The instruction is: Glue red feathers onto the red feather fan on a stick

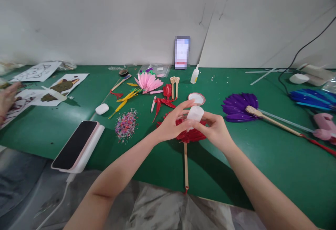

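Over a red feather fan [193, 135] with a wooden handle, both my hands are closed around a small white plastic bottle [195, 113]. My left hand [173, 121] grips it from the left, thumb in front. From the right, my right hand [214, 126] pinches it with thumb and fingers. The bottle's base faces up towards me, and its lower end is largely hidden by fingers. Behind the hands lies a round white lid with a red rim [196, 98]. The fan lies flat on the green table [154, 163], its handle pointing at me.
A purple feather fan [240, 107] and pink glue gun [325, 126] lie right. Pink feathers [148, 82], yellow feathers [126, 100] and colourful bits [126, 125] lie left. A phone [76, 146] rests near the front edge. Another person's hand [7, 98] is far left.
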Demonstrator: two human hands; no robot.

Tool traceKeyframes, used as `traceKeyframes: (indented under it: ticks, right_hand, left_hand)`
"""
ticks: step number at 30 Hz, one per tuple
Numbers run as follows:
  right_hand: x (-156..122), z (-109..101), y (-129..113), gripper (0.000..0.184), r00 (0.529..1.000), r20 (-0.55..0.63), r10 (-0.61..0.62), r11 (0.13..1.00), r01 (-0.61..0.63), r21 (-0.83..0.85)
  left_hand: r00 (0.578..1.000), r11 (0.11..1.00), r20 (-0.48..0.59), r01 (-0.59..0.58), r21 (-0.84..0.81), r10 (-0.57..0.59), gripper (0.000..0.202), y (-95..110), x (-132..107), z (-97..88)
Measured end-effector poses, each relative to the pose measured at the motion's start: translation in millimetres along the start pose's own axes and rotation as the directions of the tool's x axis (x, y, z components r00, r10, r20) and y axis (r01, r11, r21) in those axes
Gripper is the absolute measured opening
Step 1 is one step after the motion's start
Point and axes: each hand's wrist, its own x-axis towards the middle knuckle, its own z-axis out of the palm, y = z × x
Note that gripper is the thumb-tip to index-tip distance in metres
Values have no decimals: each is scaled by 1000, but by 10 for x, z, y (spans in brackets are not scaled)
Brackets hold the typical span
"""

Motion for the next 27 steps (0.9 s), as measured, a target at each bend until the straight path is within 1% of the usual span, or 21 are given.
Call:
traceKeyframes:
  ticks: [2,4,6,8,9,11,12,13,14,15,16,18,21,24,27]
  right_hand:
    - [4,0,13,27,1000,-3,10,1000,-10,28]
    - [6,11,23,28,1000,4,27,998,-27,57]
    - [8,22,28,29,999,30,45,996,-47,74]
    - [12,23,36,29,996,65,63,994,-69,89]
    - [14,20,40,30,994,82,72,992,-80,98]
    - [17,12,50,30,990,114,83,990,-96,108]
    - [18,9,54,30,988,128,87,989,-101,106]
    - [18,7,57,29,986,142,91,990,-105,99]
    - [17,7,60,28,984,152,93,990,-107,87]
    - [16,8,61,28,982,162,96,991,-109,74]
    - [15,12,63,28,981,169,98,992,-110,63]
    - [13,25,67,28,980,173,102,992,-112,50]
    - [8,48,77,29,983,151,108,992,-117,49]
    - [1,67,83,30,984,146,104,992,-113,56]
    - [-8,92,88,30,982,161,95,992,-108,72]
  left_hand:
    - [996,1000,-88,-2,20,4,52,2,31,-44]
    - [978,993,-207,-6,121,31,43,72,28,-74]
    - [936,954,-337,5,298,101,28,189,-58,-41]
    - [890,878,-419,46,477,181,12,302,-249,88]
    - [892,841,-391,21,541,229,13,340,-377,189]
    - [927,769,-190,-140,623,322,10,366,-655,430]
    - [936,730,-83,-208,651,341,7,357,-787,554]
    - [951,706,6,-234,669,309,9,338,-904,666]
    - [970,696,66,-214,686,233,14,316,-999,762]
    - [981,688,96,-185,702,166,20,292,-1072,837]
    - [989,681,108,-151,716,105,24,271,-1124,890]
    - [996,665,93,-77,743,11,29,239,-1172,946]
    - [996,646,46,12,763,-72,30,207,-1172,970]
    - [995,638,9,54,768,-96,29,177,-1162,993]
    - [997,624,-8,53,779,-75,27,147,-1166,1020]
